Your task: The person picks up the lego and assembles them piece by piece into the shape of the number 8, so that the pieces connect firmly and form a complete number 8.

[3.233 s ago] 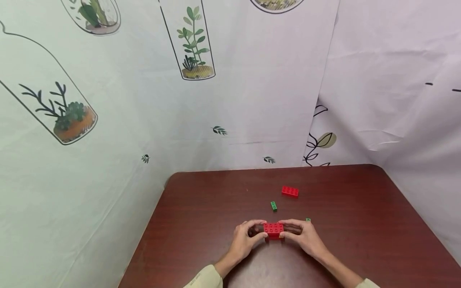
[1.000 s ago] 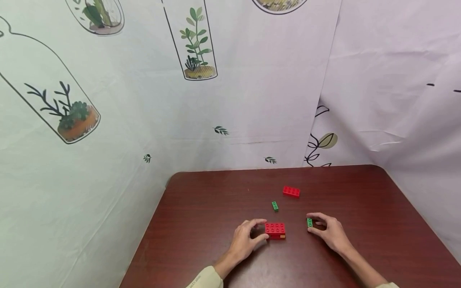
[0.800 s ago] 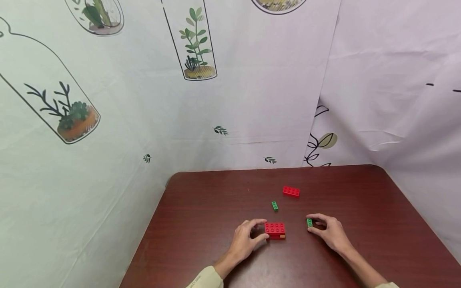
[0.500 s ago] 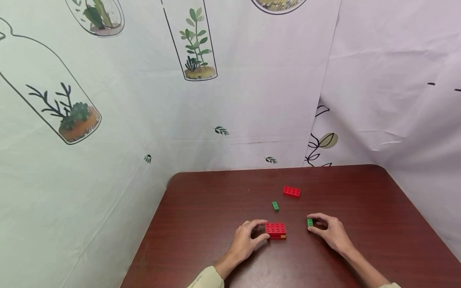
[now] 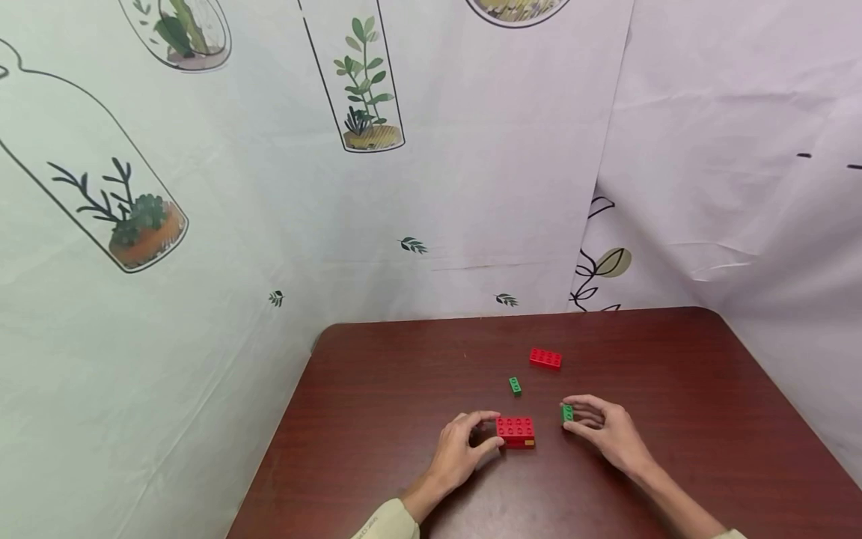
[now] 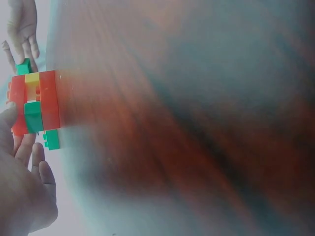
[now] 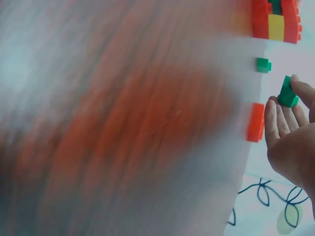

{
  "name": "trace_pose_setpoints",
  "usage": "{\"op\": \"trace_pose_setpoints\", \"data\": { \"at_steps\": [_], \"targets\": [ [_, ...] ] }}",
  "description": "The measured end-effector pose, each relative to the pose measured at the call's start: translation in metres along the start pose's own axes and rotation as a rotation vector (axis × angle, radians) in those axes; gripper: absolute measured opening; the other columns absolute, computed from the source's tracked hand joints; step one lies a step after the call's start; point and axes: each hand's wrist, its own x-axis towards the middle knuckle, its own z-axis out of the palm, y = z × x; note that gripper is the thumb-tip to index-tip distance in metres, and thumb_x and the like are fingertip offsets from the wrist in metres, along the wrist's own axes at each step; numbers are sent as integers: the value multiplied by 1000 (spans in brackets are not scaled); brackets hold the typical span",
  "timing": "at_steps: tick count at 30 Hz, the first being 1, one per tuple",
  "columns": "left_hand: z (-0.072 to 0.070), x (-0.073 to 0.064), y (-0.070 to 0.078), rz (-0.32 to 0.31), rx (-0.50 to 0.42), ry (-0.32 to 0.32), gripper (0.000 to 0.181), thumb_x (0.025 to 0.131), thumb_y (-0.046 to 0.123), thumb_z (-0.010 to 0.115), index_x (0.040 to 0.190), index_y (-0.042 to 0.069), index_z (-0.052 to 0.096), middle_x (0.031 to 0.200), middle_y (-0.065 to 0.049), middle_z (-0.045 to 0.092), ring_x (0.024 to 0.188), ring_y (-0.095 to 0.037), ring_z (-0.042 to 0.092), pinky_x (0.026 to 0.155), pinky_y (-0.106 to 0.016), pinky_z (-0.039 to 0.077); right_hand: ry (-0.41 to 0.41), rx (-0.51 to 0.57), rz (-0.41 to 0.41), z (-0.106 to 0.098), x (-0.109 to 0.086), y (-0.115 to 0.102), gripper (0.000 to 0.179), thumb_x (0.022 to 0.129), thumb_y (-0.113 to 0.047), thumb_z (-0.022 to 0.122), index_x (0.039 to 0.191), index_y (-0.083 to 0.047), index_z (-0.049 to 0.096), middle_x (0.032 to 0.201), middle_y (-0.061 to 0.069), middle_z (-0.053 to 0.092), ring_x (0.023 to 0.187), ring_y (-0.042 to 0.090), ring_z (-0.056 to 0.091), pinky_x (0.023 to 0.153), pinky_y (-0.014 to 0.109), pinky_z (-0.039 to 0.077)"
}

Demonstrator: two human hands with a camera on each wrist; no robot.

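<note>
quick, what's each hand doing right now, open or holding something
Left hand: closed, holding the red brick stack at one end.
Right hand: closed, pinching a green brick.

Head view: short line of small lettering (image 5: 370, 527) on pale left sleeve (image 5: 400, 519), running along forearm direction; characters too small and blurred to read. No legible word or number in any view.

A dark red-brown worktop (image 5: 377, 389) spans the head view's lower part; right of centre on it lie a single red brick (image 5: 545, 358), below that a small green brick (image 5: 515, 386), and lowest a red brick stack (image 5: 515, 431).
</note>
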Motion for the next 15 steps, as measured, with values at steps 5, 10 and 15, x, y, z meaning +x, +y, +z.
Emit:
{"op": "trace_pose_setpoints", "data": {
  "at_steps": [5, 10, 15],
  "targets": [
    [0, 0, 0, -4, -4, 1, 37, 96, 37, 79, 130, 24, 75, 108, 3, 77, 96, -10, 66, 81, -28, 52, -14, 39, -31, 8, 1, -7, 37, 88, 0, 85, 123, 3, 73, 114, 19, 76, 93, 14, 76, 81, 25, 60],
    [0, 0, -1, -13, -2, -2, 36, 96, 38, 79, 130, 25, 75, 107, 4, 77, 95, -8, 65, 81, -28, 52, -34, 64, -52, 16, 1, -15, 37, 89, -1, 84, 125, 3, 73, 116, 19, 76, 94, 10, 75, 83, 24, 60],
    [0, 1, -1, -25, 0, -6, 35, 97, 38, 78, 130, 26, 75, 107, 5, 77, 96, -7, 64, 81, -29, 52, -67, 117, -50, 23, 2, -21, 39, 90, -1, 83, 127, 7, 72, 119, 22, 75, 96, 10, 76, 84, 23, 59]
  ]
}}
